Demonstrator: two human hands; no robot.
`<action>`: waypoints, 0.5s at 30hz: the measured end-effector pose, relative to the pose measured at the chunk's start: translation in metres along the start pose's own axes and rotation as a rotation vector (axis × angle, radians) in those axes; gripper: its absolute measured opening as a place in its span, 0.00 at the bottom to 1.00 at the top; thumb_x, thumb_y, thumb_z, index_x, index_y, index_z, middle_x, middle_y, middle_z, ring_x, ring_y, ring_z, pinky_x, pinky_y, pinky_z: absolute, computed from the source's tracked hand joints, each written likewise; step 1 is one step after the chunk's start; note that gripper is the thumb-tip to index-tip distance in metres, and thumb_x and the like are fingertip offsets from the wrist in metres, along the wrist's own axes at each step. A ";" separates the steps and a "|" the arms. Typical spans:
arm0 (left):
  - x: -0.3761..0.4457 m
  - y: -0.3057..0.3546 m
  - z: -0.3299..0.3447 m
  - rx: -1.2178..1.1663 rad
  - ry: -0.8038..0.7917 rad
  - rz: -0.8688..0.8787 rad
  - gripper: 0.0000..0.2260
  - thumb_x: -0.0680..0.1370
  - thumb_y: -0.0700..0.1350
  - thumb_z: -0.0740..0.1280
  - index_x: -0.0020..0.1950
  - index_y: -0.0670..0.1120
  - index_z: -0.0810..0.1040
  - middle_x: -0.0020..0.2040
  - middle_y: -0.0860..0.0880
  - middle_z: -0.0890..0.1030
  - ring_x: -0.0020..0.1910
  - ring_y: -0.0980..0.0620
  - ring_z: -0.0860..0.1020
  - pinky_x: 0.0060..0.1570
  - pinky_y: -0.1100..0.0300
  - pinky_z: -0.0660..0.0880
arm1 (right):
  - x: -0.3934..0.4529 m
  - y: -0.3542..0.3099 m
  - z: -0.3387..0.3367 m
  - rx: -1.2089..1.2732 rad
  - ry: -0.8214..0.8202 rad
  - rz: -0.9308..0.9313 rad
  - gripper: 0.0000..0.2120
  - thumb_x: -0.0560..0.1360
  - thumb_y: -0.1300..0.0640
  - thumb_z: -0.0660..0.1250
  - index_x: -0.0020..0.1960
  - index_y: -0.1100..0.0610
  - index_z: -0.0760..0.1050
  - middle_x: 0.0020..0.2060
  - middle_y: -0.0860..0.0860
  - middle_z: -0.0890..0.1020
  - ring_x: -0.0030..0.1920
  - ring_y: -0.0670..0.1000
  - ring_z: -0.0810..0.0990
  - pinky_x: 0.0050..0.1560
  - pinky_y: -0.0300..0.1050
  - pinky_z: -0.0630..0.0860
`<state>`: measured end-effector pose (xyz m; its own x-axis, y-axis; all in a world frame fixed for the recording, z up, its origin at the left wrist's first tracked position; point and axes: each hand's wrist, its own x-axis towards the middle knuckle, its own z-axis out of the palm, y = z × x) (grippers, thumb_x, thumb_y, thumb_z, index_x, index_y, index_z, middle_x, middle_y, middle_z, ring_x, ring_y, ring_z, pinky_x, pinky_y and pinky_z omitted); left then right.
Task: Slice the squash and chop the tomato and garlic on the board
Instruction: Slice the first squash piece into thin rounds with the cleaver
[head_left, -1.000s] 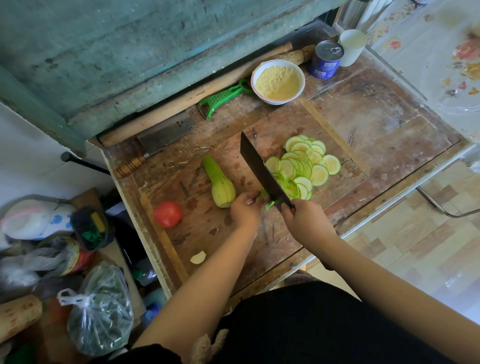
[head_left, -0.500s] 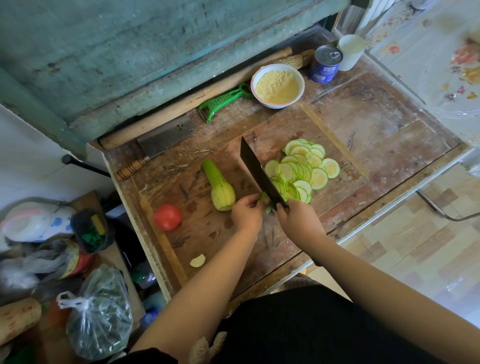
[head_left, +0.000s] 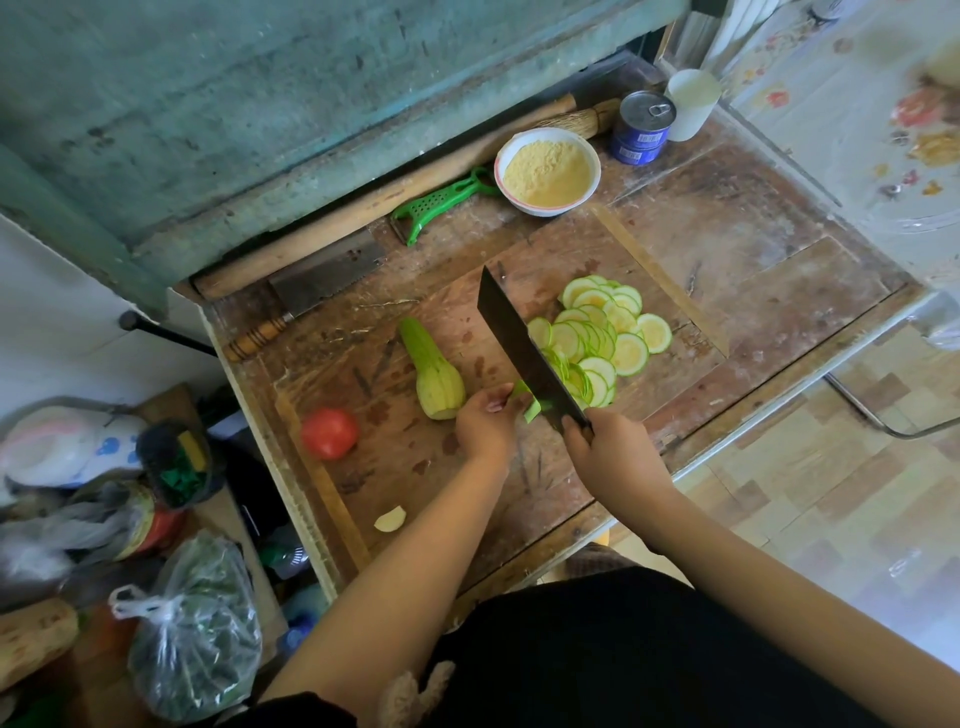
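head view: right hand (head_left: 615, 457) grips cleaver (head_left: 524, 353); left hand (head_left: 485, 428) pinches squash end (head_left: 527, 402) against blade.

Along the back edge of the worn wooden worktop (head_left: 753, 249) lies a long wooden rolling pin (head_left: 363, 213). In front of it rest a wooden-handled cleaver (head_left: 317, 291), a green peeler (head_left: 441, 200), a white bowl (head_left: 548, 171) of yellow meal, a blue tin (head_left: 643, 127) and a white cup (head_left: 691, 104). A bag of greens (head_left: 195, 639) sits at lower left.
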<state>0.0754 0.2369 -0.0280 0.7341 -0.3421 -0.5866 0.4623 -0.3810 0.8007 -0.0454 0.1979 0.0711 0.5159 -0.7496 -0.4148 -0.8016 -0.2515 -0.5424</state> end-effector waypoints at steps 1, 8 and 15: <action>0.000 0.000 0.000 -0.001 -0.001 0.001 0.09 0.70 0.35 0.74 0.49 0.39 0.80 0.38 0.51 0.79 0.42 0.51 0.78 0.49 0.59 0.75 | 0.000 0.000 0.000 0.002 0.001 0.004 0.17 0.80 0.51 0.58 0.42 0.64 0.74 0.29 0.54 0.75 0.35 0.59 0.75 0.34 0.47 0.69; -0.002 0.001 -0.001 0.001 0.000 0.004 0.10 0.71 0.35 0.73 0.51 0.38 0.80 0.44 0.44 0.81 0.45 0.49 0.78 0.53 0.56 0.75 | 0.000 0.001 0.001 -0.010 -0.007 -0.013 0.17 0.80 0.51 0.58 0.43 0.65 0.74 0.30 0.55 0.75 0.34 0.60 0.76 0.33 0.47 0.70; -0.003 0.001 -0.002 0.021 -0.003 0.009 0.11 0.71 0.36 0.73 0.53 0.37 0.80 0.47 0.43 0.82 0.45 0.49 0.78 0.53 0.55 0.74 | 0.004 0.001 0.005 -0.044 -0.039 0.011 0.16 0.80 0.51 0.57 0.38 0.60 0.70 0.28 0.51 0.72 0.31 0.55 0.73 0.30 0.44 0.66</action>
<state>0.0752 0.2392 -0.0252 0.7368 -0.3480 -0.5796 0.4452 -0.3954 0.8034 -0.0431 0.1978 0.0657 0.5177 -0.7283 -0.4490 -0.8192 -0.2706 -0.5057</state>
